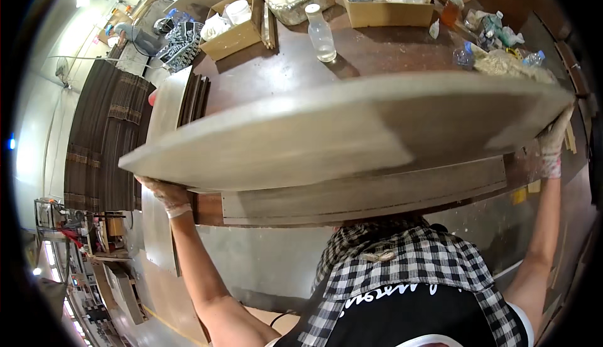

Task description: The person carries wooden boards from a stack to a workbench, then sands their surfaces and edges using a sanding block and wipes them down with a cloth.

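Note:
A long grey-brown wooden board is held up across my front, tilted, one end in each hand. My gloved left hand grips its left end from beneath, the fingers partly hidden by the board. At the other end my gloved right hand is closed round the board's edge. Below it, a second, narrower board with a row of small holes lies along the near edge of the brown worktable.
Two cardboard boxes of tubs and bags, a clear bottle and an orange spray bottle stand on the table's far side. To the left are more boards and a stack of dark panels. Another person is far off.

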{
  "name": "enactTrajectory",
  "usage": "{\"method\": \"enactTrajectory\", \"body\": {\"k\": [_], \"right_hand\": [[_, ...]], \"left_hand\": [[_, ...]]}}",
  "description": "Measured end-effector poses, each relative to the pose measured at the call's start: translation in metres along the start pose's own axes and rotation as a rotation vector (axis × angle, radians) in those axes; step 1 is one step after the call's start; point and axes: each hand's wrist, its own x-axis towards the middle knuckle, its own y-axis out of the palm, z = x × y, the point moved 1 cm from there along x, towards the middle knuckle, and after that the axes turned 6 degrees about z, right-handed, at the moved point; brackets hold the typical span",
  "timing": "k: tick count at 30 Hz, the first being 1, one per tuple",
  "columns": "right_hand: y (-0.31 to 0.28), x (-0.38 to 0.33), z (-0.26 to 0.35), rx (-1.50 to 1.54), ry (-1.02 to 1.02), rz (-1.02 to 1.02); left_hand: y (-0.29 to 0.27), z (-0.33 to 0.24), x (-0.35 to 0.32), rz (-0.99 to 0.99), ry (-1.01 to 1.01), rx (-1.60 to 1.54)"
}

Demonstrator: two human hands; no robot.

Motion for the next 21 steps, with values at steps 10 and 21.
{"method": "enactTrajectory", "body": {"k": [10,21], "right_hand": [[-0.042,-0.046,-0.02,0.219,-0.067,-0.246],[-0.107,-0.031,-0.049,-0.343,-0.159,-0.03]], "left_hand": [[-0.062,0.055,-0.025,0.123,0.278,0.609],[-0.007,-0.011,-0.037,0.008,0.067,0.039]]}}
